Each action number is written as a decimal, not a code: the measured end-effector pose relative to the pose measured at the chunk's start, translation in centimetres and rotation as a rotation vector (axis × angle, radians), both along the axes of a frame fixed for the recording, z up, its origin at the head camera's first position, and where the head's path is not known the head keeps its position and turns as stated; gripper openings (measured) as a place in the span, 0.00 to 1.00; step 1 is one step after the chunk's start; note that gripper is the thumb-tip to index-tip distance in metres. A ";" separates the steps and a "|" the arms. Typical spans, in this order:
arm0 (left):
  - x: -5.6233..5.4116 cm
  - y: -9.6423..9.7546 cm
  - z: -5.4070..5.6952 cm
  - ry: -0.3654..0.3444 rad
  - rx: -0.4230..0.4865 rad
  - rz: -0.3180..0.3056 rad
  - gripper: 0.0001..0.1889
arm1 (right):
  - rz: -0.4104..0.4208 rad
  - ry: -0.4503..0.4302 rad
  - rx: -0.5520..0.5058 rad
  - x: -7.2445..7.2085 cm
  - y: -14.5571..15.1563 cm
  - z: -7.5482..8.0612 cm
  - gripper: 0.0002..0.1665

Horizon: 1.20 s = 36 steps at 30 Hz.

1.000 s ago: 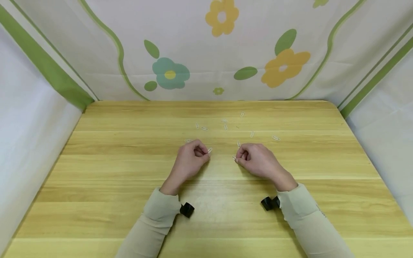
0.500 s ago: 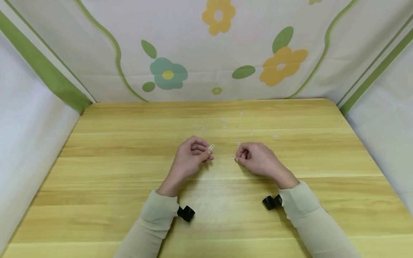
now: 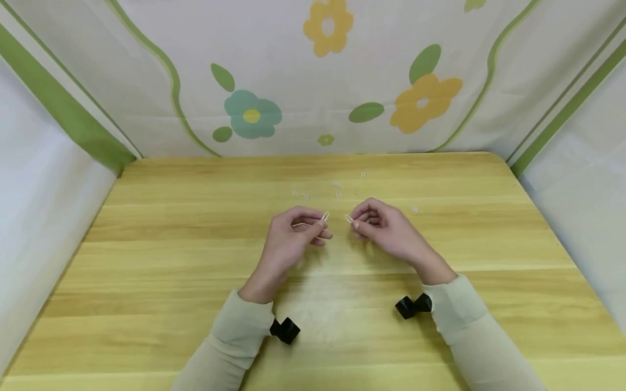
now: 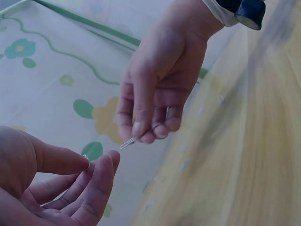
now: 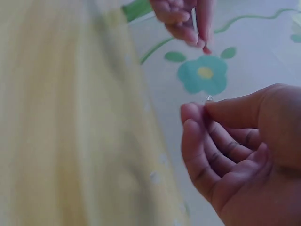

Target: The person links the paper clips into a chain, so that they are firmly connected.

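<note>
Between thumb and finger, my left hand [image 3: 290, 236] pinches a white paper clip [image 3: 325, 216] whose looped end points up and right. Facing it, my right hand [image 3: 393, 232] pinches another white paper clip [image 3: 349, 219], its end turned toward the left one. A small gap separates the two clips, and both are held above the wooden table [image 3: 195, 304]. From the left wrist, the right hand's clip [image 4: 128, 142] sticks out past its fingertips, while the left hand's clip is mostly hidden by the thumb. Only a tip of the right clip [image 5: 209, 99] shows in the right wrist view.
Several loose white paper clips lie toward the back of the table, among them one [image 3: 363, 174] near the far edge and one [image 3: 415, 209] right of the right hand. A white cloth [image 3: 313, 81] printed with flowers hangs behind the table.
Both hands have come up off the table with their paper clips and moved closer together. The right hand was low at the tabletop half a second ago. The left hand's rear fingers have spread.
</note>
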<state>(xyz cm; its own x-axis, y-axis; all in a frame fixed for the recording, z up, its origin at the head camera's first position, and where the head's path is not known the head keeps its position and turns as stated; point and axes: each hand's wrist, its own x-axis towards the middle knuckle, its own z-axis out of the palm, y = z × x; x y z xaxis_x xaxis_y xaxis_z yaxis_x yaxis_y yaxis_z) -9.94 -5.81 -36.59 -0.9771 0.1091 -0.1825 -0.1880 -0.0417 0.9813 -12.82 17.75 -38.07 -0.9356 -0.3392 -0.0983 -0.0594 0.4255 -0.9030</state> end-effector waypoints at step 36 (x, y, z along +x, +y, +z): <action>0.5 1.7 3.5 0.133 -0.001 0.060 0.07 | -0.107 0.171 -0.328 0.1 -1.8 4.4 0.07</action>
<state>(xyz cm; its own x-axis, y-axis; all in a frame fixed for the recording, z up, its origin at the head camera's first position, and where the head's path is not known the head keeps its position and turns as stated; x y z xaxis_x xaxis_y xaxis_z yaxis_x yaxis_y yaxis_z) -9.48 -4.12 -33.06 -0.9974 0.0498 -0.0513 -0.0536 -0.0481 0.9974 -12.68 15.97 -33.66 -0.9609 -0.2262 0.1600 -0.1920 0.1276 -0.9731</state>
